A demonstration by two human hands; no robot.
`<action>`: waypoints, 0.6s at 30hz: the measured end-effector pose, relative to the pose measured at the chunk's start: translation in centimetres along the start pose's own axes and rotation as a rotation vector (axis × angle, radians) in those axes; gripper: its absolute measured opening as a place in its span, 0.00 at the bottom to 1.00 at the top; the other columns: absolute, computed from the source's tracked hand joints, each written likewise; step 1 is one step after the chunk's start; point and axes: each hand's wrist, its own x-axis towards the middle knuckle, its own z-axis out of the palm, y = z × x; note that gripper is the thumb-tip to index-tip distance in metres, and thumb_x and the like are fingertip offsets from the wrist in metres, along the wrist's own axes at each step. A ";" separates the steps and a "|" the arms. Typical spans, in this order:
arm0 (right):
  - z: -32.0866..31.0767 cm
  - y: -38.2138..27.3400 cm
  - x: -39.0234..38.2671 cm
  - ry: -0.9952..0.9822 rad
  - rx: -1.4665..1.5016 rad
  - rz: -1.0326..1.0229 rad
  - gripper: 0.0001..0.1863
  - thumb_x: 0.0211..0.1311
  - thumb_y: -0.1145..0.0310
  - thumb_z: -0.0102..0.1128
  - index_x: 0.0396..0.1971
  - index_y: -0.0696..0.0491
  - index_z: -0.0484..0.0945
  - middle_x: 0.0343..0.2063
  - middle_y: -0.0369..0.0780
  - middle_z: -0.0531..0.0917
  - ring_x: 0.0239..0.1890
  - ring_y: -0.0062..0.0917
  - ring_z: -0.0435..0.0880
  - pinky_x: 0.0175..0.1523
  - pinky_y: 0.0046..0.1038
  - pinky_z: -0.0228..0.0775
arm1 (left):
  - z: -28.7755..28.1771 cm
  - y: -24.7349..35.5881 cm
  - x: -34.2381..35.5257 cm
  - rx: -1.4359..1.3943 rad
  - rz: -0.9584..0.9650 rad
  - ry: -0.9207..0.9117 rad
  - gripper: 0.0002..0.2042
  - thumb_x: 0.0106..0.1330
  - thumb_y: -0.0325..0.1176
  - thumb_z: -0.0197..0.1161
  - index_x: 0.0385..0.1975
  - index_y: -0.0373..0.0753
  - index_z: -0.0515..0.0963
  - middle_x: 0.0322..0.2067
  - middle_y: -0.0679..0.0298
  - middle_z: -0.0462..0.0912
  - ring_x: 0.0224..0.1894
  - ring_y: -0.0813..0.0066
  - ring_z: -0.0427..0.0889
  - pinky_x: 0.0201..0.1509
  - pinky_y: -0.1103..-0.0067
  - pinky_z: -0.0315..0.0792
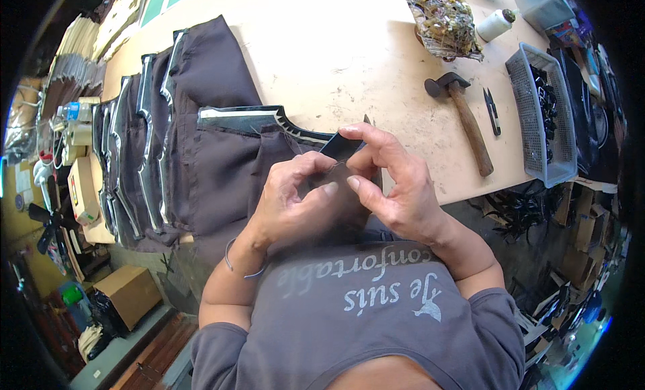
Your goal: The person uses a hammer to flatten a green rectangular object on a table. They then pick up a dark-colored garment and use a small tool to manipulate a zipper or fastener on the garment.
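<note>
Close to my chest, my left hand and my right hand meet over a dark fabric piece with a black, curved, white-lined edge. The left thumb and fingers are closed on the cloth. The right thumb and fingers pinch it beside a black corner flap that stands up between the hands. A thin thread seems to show between the fingertips, too fine to be sure. The rest of the fabric spreads to the left over the table's near edge. Similar dark fabric pieces lie overlapped in a row there, their edges showing white strips.
On the wooden table to the right lie a hammer and small black thread snips. A grey plastic basket holds black parts. Farther back are a thread cone and a bag of yellowish material. A cardboard box stands lower left.
</note>
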 end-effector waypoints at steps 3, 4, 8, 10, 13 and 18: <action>0.3 0.6 -0.3 0.006 -0.003 0.009 0.28 0.47 0.84 0.53 0.53 0.55 0.63 0.22 0.39 0.74 0.24 0.23 0.75 0.32 0.23 0.69 | 0.2 0.0 -0.1 -0.036 -0.084 0.025 0.08 0.52 0.26 0.59 0.31 0.30 0.74 0.26 0.64 0.77 0.31 0.81 0.74 0.37 0.84 0.68; 0.4 0.6 -0.3 0.008 -0.010 -0.007 0.28 0.47 0.84 0.53 0.53 0.55 0.63 0.22 0.39 0.74 0.24 0.22 0.75 0.32 0.23 0.69 | 0.5 0.2 -0.2 -0.017 -0.118 0.043 0.08 0.53 0.27 0.60 0.30 0.30 0.74 0.26 0.64 0.78 0.31 0.82 0.74 0.37 0.84 0.68; 0.6 0.4 -0.2 0.012 0.035 -0.010 0.28 0.48 0.84 0.52 0.52 0.55 0.63 0.22 0.39 0.74 0.24 0.22 0.76 0.33 0.23 0.69 | 0.3 0.0 -0.4 0.002 -0.121 0.067 0.09 0.55 0.30 0.62 0.30 0.31 0.75 0.26 0.66 0.78 0.30 0.86 0.73 0.36 0.86 0.68; 0.5 0.5 -0.3 0.014 0.062 0.022 0.27 0.47 0.84 0.52 0.52 0.55 0.63 0.22 0.40 0.74 0.24 0.23 0.76 0.32 0.23 0.69 | 0.2 -0.1 -0.4 0.060 -0.090 0.061 0.08 0.55 0.29 0.62 0.30 0.31 0.75 0.26 0.66 0.79 0.29 0.86 0.73 0.35 0.86 0.68; 0.3 1.1 -0.4 0.024 -0.004 -0.004 0.26 0.47 0.83 0.53 0.51 0.54 0.65 0.23 0.40 0.75 0.24 0.24 0.77 0.32 0.23 0.69 | 0.1 -0.2 -0.5 -0.011 -0.125 0.041 0.07 0.56 0.28 0.61 0.31 0.31 0.75 0.25 0.66 0.79 0.29 0.86 0.73 0.35 0.86 0.69; -0.3 1.8 1.4 0.013 -0.310 -0.325 0.27 0.48 0.79 0.56 0.52 0.52 0.66 0.25 0.38 0.77 0.24 0.26 0.77 0.31 0.24 0.69 | -0.9 -0.2 -0.5 -0.217 -0.214 -0.032 0.06 0.57 0.26 0.61 0.31 0.31 0.75 0.27 0.67 0.78 0.30 0.86 0.73 0.35 0.87 0.70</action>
